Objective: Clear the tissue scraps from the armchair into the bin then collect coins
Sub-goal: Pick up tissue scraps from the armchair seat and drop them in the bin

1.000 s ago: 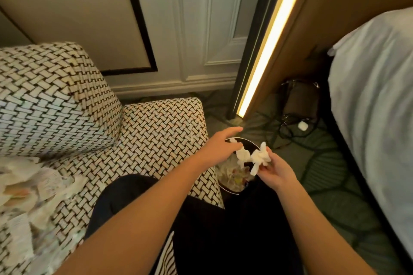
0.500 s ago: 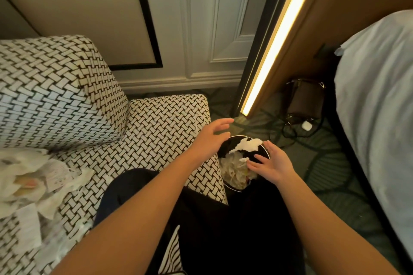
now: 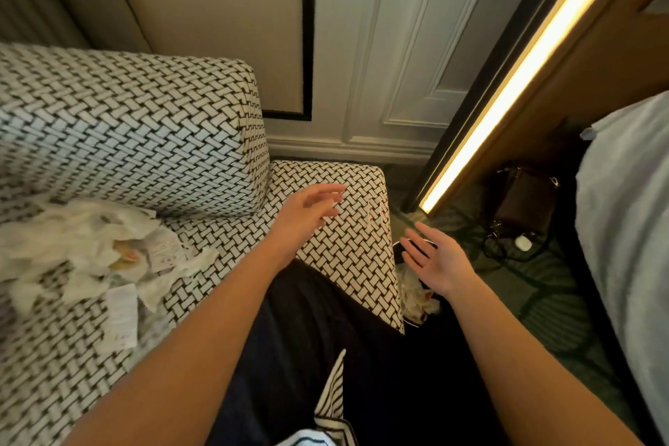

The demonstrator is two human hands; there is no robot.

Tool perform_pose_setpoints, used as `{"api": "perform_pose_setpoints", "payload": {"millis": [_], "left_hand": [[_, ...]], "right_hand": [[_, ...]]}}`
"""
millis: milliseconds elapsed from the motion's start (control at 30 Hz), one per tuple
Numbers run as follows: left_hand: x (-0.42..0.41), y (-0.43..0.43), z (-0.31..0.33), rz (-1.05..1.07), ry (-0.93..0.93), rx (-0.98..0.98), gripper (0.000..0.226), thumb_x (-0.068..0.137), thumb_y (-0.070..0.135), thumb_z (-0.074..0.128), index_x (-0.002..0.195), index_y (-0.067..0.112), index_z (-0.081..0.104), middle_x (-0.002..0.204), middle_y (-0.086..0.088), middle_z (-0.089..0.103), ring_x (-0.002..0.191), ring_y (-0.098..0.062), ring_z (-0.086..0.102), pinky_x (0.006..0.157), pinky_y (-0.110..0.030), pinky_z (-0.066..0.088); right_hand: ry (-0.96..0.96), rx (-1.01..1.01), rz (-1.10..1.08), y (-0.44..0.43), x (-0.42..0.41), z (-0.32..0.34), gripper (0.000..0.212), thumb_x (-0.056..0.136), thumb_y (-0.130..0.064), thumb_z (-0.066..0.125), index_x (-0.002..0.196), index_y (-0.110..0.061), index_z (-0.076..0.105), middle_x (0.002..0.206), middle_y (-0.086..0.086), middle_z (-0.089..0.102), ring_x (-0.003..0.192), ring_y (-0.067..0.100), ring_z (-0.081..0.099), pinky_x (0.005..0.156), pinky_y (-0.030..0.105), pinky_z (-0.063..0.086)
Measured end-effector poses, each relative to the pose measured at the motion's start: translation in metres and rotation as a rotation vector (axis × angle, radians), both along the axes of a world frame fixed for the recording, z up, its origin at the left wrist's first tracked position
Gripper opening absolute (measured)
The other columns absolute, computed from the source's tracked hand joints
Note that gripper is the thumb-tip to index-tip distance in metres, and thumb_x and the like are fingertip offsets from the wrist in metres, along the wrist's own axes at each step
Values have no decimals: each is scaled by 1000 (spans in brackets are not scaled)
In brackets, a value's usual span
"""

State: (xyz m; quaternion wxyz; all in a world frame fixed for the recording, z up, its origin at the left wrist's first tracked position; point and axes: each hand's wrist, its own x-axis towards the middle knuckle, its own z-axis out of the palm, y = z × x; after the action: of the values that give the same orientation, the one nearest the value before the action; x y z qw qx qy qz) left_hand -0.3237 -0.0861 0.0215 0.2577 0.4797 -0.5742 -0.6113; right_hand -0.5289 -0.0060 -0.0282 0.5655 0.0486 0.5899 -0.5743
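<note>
Progress: partial. Crumpled tissue [image 3: 416, 297] lies in the bin [image 3: 398, 250], which stands on the floor just beside the armchair's [image 3: 126, 141] right armrest [image 3: 336, 228]. A large heap of tissue scraps [image 3: 83, 246] sits on the seat toward its left edge, mixed with printed paper slips [image 3: 121, 315]. We judge the clearing well short of done and the coin collecting not yet begun.

Hands: the left hand [image 3: 307, 214] hovers over the armrest, fingers loosely spread, holding nothing. The right hand [image 3: 434, 261] is above the bin, palm turned up, fingers wide, empty.

Unresolved:
- We see no coins. Whether any lie under the scraps, we cannot tell.
- The bin is mostly hidden by the armrest, the right hand and our dark clothing [image 3: 325, 355], so its fill level is unknown.
- The left fingertips are blurred.
- The seat's left and front edges are cut off by the frame, so more scraps may lie out of view.
- Yellowish patches in the heap are too smeared to identify.
</note>
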Motion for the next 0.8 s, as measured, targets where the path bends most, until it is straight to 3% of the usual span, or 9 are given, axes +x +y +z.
{"api": "perform_pose_setpoints", "payload": {"millis": [200,333,433,500,633,733,800], "left_hand": [[85,-6,-2,208,23,-7,29,95,9,48,108,29,65,108,9,67,100,-12,63,98,-37,46],[137,-4,-10,313,18,-2,29,95,9,48,104,31,65,108,7,67,101,-14,63,99,-40,45],[175,-2,-18,425,13,-3,30,96,9,47,101,32,65,107,7,68,101,-17,63,96,-39,47],[192,3,-20,480,15,2,32,95,6,46,97,32,65,104,8,68,100,-18,63,93,-36,49],[227,18,-32,544,-5,15,32,94,2,45,99,27,66,105,2,67,95,-19,64,85,-35,51],[243,32,-41,580,-28,28,29,93,2,46,103,22,65,106,-1,67,93,-20,64,80,-27,48],[246,44,-46,600,-55,30,27,94,2,47,104,19,65,106,-1,66,90,-18,63,77,-22,47]], "right_hand": [[202,-17,294,-38,75,21,21,89,-19,63,109,-16,61,108,3,67,102,18,64,89,32,50],[359,-57,564,-60,127,29,22,89,-24,64,109,-17,62,108,2,68,100,17,65,91,33,51],[599,-64,828,-74,167,32,17,91,-24,59,107,-21,64,110,-2,67,98,13,65,98,38,48],[780,-106,1001,-81,189,33,21,93,-24,55,112,-20,63,117,-6,62,95,8,63,98,34,46],[1277,-160,1446,-89,234,32,25,97,-23,47,114,-13,62,111,0,63,92,15,63,79,23,47],[1533,6,1716,-93,257,16,23,96,-25,45,104,-12,62,91,2,63,78,16,61,72,29,52],[1641,164,1841,-93,267,0,25,93,-28,47,108,-13,60,95,3,61,87,20,59,79,34,51]]}}
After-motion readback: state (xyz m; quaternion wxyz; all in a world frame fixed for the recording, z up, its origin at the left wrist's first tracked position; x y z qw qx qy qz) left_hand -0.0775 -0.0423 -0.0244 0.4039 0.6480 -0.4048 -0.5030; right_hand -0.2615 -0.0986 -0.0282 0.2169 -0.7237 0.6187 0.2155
